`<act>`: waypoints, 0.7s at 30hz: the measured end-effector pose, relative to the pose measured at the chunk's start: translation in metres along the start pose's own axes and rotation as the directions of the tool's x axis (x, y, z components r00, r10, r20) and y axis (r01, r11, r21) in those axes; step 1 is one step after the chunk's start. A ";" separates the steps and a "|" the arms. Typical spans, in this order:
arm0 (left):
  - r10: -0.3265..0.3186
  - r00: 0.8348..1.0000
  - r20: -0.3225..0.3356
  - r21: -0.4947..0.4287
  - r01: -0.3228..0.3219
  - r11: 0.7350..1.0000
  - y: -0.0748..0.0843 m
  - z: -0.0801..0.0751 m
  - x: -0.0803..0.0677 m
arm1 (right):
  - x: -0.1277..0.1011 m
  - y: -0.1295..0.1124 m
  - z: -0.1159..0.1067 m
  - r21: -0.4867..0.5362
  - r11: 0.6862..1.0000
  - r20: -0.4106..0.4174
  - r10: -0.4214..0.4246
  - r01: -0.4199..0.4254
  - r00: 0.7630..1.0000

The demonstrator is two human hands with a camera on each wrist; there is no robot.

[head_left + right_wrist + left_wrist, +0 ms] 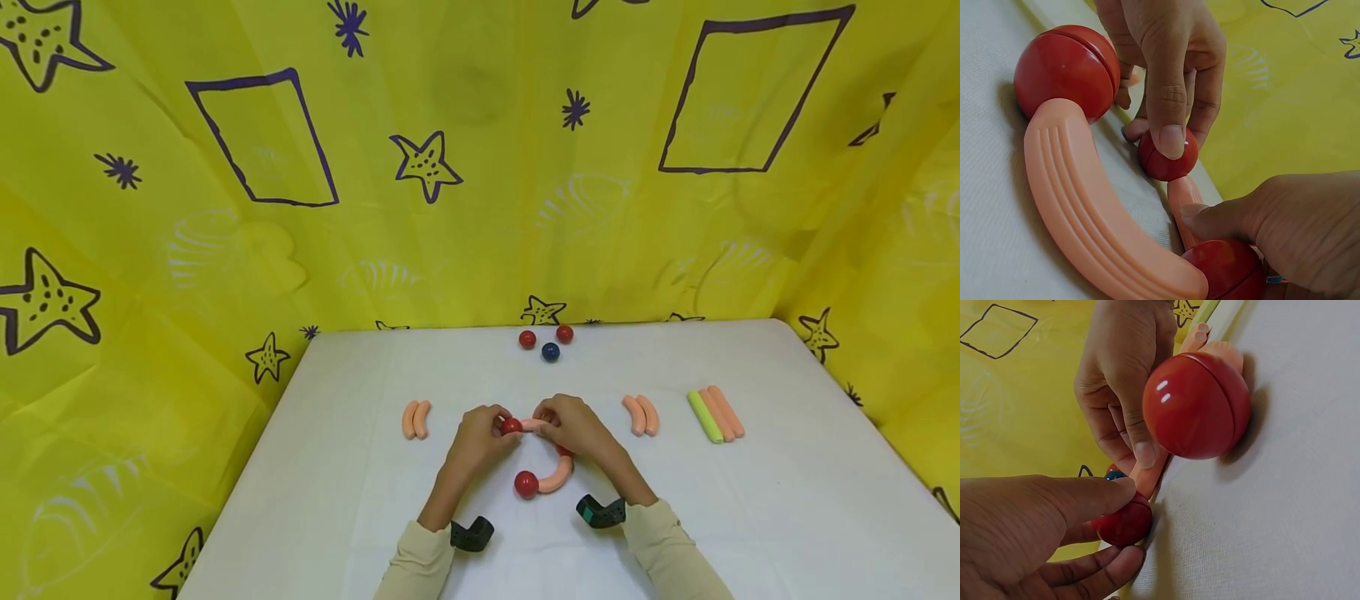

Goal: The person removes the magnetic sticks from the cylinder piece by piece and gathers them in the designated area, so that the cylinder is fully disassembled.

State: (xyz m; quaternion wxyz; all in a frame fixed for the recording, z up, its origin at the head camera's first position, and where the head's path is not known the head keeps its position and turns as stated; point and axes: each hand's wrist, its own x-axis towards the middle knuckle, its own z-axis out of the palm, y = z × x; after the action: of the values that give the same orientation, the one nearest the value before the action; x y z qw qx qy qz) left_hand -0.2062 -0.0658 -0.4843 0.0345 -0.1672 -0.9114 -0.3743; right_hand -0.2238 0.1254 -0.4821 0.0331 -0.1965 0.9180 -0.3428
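My left hand pinches a glossy red ball between thumb and fingers. A pink stick joins that ball, and my right hand grips the stick, its thumb lying along it in the right wrist view. Partly hidden below my right hand is a second red ball. From there a curved, grooved pink piece bends round to a third red ball, which lies on the table nearer to me. These joined parts form an open curve.
On the white table, two curved pink pieces lie left and two more curved pieces right. Further right are a green stick and two straight pink sticks. A blue ball and two red balls sit near the yellow curtain.
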 end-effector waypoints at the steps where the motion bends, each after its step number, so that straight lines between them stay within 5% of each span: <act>1: 0.003 1.000 0.000 -0.004 -0.003 1.000 0.000 0.000 0.000 | 0.000 0.000 0.000 -0.002 1.000 0.000 -0.002 0.002 1.000; 12: 0.000 1.000 0.018 -0.007 0.001 1.000 0.000 -0.001 0.003 | 0.001 0.000 -0.002 -0.025 1.000 -0.006 0.017 -0.017 1.000; 21: -0.103 0.995 0.006 0.012 0.103 0.995 -0.010 -0.005 0.003 | 0.000 0.002 -0.002 -0.032 0.999 -0.006 0.023 -0.023 1.000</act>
State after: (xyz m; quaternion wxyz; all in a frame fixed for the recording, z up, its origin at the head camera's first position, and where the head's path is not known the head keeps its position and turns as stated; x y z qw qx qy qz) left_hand -0.2124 -0.0753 -0.4866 0.0131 -0.1212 -0.9212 -0.3695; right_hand -0.2254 0.1280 -0.4820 0.0313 -0.1856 0.9256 -0.3283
